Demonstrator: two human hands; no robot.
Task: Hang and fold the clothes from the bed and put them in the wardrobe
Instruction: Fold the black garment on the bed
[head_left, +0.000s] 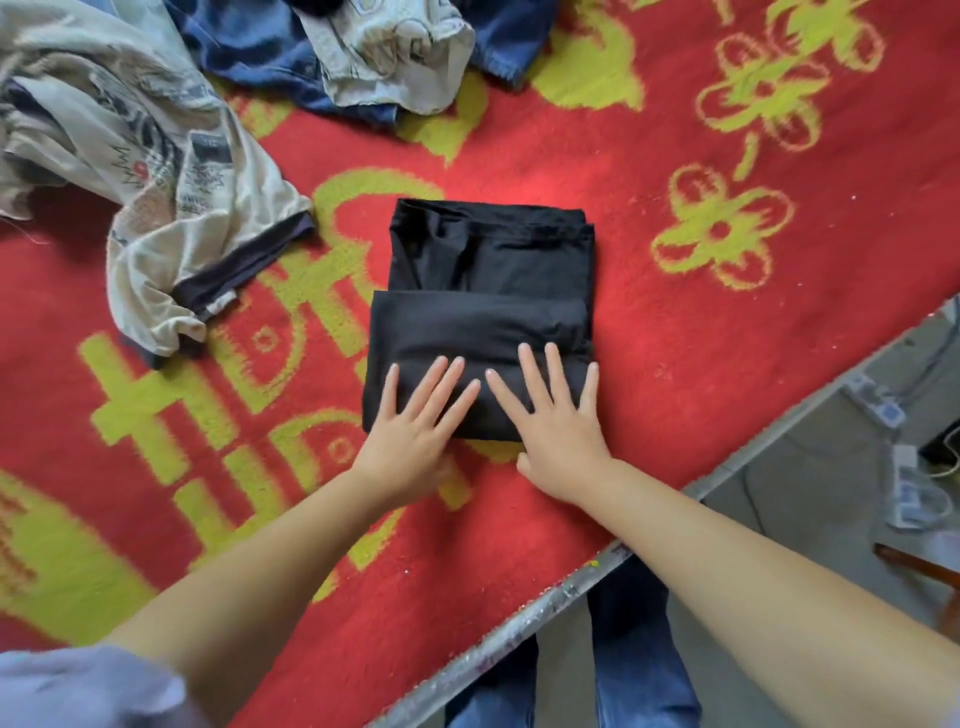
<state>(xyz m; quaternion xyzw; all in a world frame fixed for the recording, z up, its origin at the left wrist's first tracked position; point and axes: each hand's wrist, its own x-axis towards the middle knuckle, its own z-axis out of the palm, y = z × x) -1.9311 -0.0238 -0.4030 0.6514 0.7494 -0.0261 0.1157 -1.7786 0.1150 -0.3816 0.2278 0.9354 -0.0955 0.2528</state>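
Observation:
A black garment (488, 275) lies folded into a compact rectangle in the middle of the bed. My left hand (415, 421) presses flat on its near left edge, fingers straight and spread. Beside it, my right hand (556, 415) lies flat on the near right edge, fingers spread too, thumb on the blanket below the fold. A crumpled cream printed shirt (156, 171) with dark trim lies at the left. Blue denim clothing (260, 57) and a pale printed garment (395, 57) are heaped at the top.
The bed is covered by a red blanket (649, 156) with yellow-green patterns. Its paint-speckled metal edge (519, 634) runs diagonally at the lower right. Beyond it, on the grey floor, are power strips and cables (883, 415). My jeans-clad legs (634, 675) stand against the edge.

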